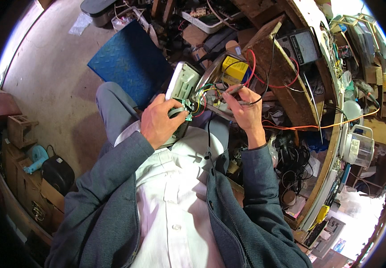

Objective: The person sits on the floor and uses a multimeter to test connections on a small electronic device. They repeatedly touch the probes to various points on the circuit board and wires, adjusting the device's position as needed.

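Above my lap, my left hand point(159, 120) is closed around the lower part of an opened electrical device. Its cream plastic housing point(181, 81) tilts upward beyond my fingers. Beside my fingertips shows a green circuit board point(187, 107), from which thin coloured wires point(198, 102) run to the right. My right hand point(247, 107) pinches slim dark test probes point(235, 90) whose tips point left toward the wires; whether they touch anything is too small to tell. A red lead point(252, 67) and a black lead loop around that hand.
A yellow box point(235, 68) stands just beyond the wires. Farther right, a meter point(301, 47) with a pale face rests by a wooden board point(286, 80). Tangled black cables point(293, 163) lie below. A blue textured panel point(130, 60) leans ahead of my knee.
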### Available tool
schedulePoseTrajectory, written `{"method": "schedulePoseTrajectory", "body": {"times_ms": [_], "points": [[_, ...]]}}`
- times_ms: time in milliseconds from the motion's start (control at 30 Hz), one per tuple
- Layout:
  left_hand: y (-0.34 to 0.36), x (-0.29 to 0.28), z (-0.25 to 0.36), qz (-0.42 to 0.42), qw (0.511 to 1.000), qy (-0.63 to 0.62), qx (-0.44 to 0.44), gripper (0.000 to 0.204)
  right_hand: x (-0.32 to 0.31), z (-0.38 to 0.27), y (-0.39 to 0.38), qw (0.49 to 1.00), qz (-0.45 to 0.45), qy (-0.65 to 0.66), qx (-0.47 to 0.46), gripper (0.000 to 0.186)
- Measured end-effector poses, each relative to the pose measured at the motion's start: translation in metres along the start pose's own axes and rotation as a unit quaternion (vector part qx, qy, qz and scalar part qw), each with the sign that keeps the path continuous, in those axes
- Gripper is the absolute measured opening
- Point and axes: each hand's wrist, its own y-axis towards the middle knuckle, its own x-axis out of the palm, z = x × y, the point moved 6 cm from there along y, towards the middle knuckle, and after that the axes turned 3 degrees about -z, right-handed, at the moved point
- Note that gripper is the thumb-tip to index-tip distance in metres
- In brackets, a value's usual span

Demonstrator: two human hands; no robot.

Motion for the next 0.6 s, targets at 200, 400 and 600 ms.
{"method": "schedulePoseTrajectory", "body": {"times_ms": [200, 400, 600], "points": [[-0.001, 0.0, -0.001, -0.004, 1.0, -0.003, -0.002, 0.024, 0.001, -0.002, 0.001, 1.0, 0.001, -0.006, -0.008, 0.016], [-0.001, -0.001, 0.001, -0.006, 1.0, 0.008, 0.002, 0.024, 0.001, -0.007, 0.002, 0.999, -0.001, -0.027, -0.021, 0.016], [0.0, 0.0, 0.001, -0.007, 1.0, 0.006, -0.004, 0.024, 0.0, -0.012, 0.004, 0.997, -0.003, -0.054, -0.05, 0.016]]}}
